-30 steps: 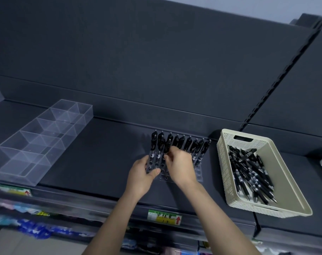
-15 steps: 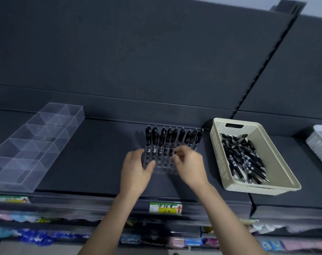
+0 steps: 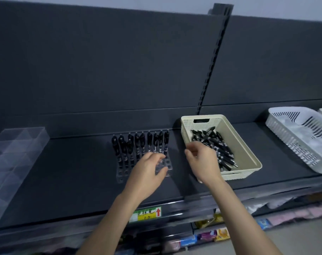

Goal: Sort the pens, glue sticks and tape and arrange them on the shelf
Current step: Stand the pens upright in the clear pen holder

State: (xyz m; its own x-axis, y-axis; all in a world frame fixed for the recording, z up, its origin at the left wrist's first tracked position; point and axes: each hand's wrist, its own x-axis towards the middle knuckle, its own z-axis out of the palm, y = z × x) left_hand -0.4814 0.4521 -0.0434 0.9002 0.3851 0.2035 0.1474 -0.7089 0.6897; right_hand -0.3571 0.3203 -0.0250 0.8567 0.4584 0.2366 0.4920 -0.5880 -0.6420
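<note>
The clear pen rack [image 3: 122,174] sits mid-shelf, and I place everything else from it. A row of black pens [image 3: 138,143] stands upright in its back holes, clips up; the front holes show through as bare plastic. My left hand [image 3: 147,171] lies over the rack's front right corner with fingers spread and relaxed. They rest on the plastic rather than grip it, and they hide the holes beneath.

Just right of the rack is a beige basket [image 3: 248,160] with loose pens [image 3: 216,144] heaped inside. My right hand [image 3: 202,162] hangs between rack and basket, over the basket's near left wall. Its fingers are loosely bent and close on nothing. That hand blocks my view of the wall and of the nearest pens in the heap.

Further right of the rack, well apart, a white slatted basket [image 3: 292,144] holds pale, blurred contents. Well to the rack's left stands a clear divided box [image 3: 18,144]. Below the rack, on the front edge of the dark shelf [image 3: 73,172], is a yellow-green price label [image 3: 147,214] with a red arrow. A slotted upright [image 3: 211,61] rises behind the beige basket.
</note>
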